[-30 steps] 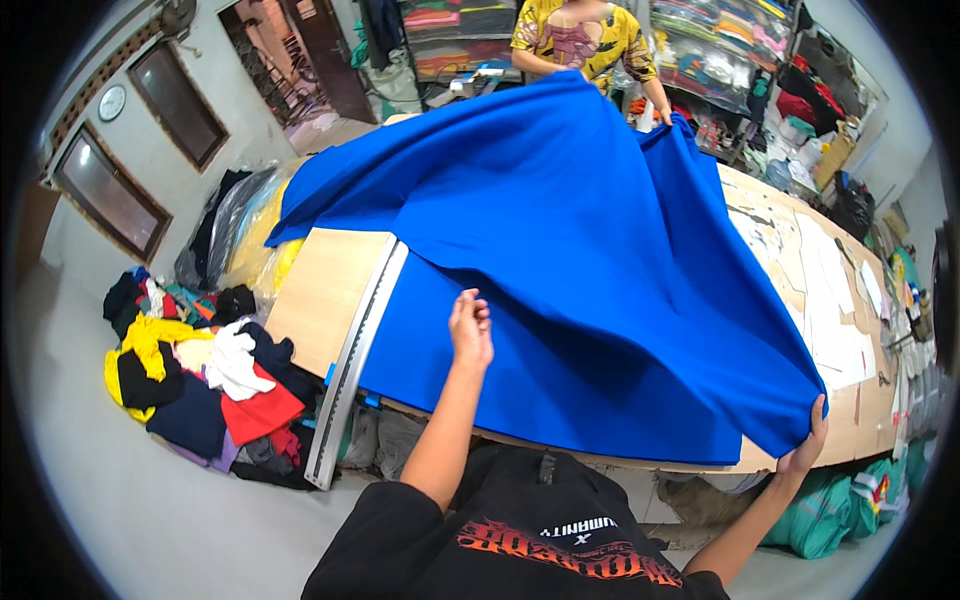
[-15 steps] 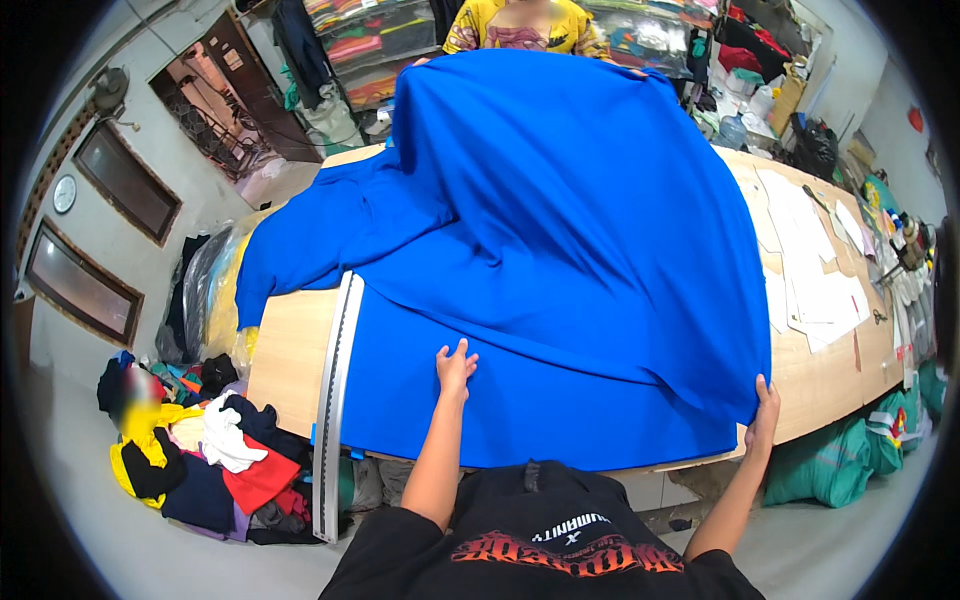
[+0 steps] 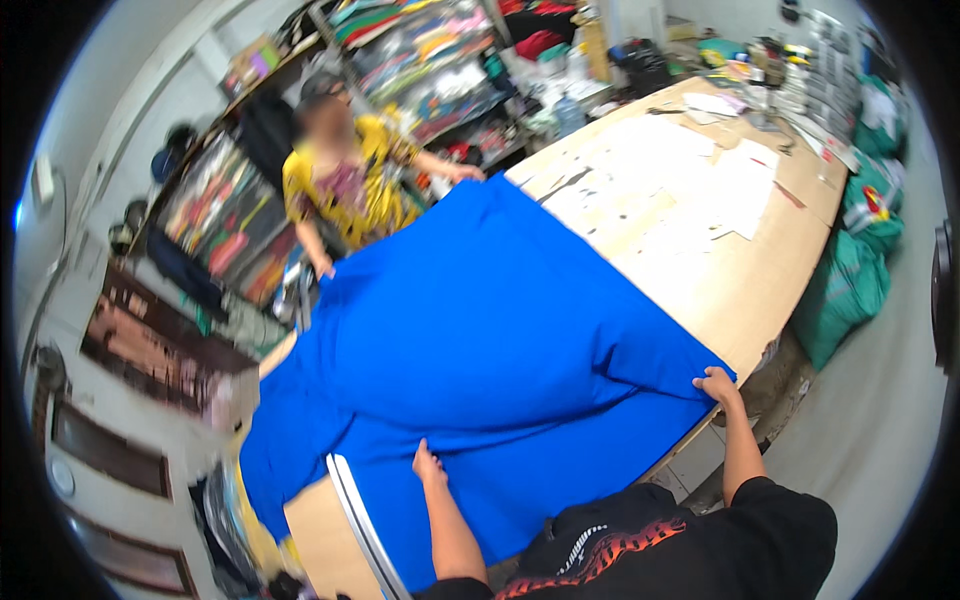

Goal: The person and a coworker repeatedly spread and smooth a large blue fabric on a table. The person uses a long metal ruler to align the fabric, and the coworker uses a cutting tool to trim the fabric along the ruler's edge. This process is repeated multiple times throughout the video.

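A large sheet of blue fabric (image 3: 480, 320) covers the middle of the table, its upper layer lying over a lower layer with a fold line running in front of me. My right hand (image 3: 717, 385) is closed on the fabric at its near right corner, by the table edge. My left hand (image 3: 429, 464) is at the fold, its fingers stretched forward against the cloth. A long metal ruler-like rail (image 3: 360, 515) lies along the fabric's left edge. Across the table, a person in a yellow patterned top (image 3: 350, 185) has both hands at the far edge of the cloth.
White paper pattern pieces (image 3: 747, 190) lie on the wooden tabletop (image 3: 690, 275) at the right. Green sacks (image 3: 845, 290) stand on the floor beyond the table's right side. Shelves of packed, folded cloth (image 3: 425, 60) line the back wall.
The view has turned and tilted. The raised fabric has come down flatter onto the table, and the co-worker is now visible beyond it. My right hand's fingers have closed on the corner.
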`<state>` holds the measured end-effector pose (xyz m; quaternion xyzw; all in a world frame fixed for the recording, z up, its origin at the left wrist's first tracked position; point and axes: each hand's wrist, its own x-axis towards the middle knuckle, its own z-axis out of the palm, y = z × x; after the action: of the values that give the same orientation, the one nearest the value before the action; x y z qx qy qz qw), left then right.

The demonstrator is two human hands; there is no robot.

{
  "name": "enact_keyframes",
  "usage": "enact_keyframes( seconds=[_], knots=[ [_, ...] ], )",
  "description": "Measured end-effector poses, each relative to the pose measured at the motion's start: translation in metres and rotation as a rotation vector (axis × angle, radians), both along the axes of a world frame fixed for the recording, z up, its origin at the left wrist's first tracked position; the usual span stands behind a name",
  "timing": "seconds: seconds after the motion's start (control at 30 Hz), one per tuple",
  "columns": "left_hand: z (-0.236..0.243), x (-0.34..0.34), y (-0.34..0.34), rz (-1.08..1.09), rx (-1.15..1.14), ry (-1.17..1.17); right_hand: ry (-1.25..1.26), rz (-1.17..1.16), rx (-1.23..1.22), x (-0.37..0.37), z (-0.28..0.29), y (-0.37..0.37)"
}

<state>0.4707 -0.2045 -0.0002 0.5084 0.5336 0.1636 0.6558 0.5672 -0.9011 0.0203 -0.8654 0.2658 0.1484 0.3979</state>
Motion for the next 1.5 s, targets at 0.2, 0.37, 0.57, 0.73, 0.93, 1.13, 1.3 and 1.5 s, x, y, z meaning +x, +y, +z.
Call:
enact_keyframes(
  seconds=[0.2, 0.37, 0.57, 0.73, 0.93, 1.13, 1.3, 1.5],
  knots=[
    [0.024, 0.008, -0.011, 0.135, -0.085, -0.634, -0.566, -0.169, -0.054, 0.017, -0.007, -0.029],
    [0.101, -0.042, -0.03, 0.421, -0.045, -0.517, -0.571, -0.134, 0.118, 0.029, 0.009, -0.055],
    [0.037, -0.158, -0.041, 0.506, 0.195, -0.234, -0.432, -0.203, 0.038, 0.005, -0.054, -0.058],
    [-0.009, -0.188, -0.041, 0.289, 0.371, 0.049, -0.251, -0.294, 0.074, -0.02, -0.041, -0.026],
    [-0.011, -0.145, 0.015, 0.218, 0.041, -0.052, -0.304, -0.278, 0.171, -0.025, -0.014, -0.029],
    [0.031, -0.112, 0.06, 0.345, -0.247, -0.204, -0.635, -0.205, 0.037, 0.011, 0.028, -0.023],
    [0.125, -0.116, 0.006, 0.435, 0.211, -0.338, -0.732, -0.248, 0.011, 0.008, 0.091, -0.014],
    [0.103, -0.224, -0.059, 0.815, 0.823, -0.222, -0.648, -0.312, -0.028, -0.002, 0.074, -0.02]
  ],
)
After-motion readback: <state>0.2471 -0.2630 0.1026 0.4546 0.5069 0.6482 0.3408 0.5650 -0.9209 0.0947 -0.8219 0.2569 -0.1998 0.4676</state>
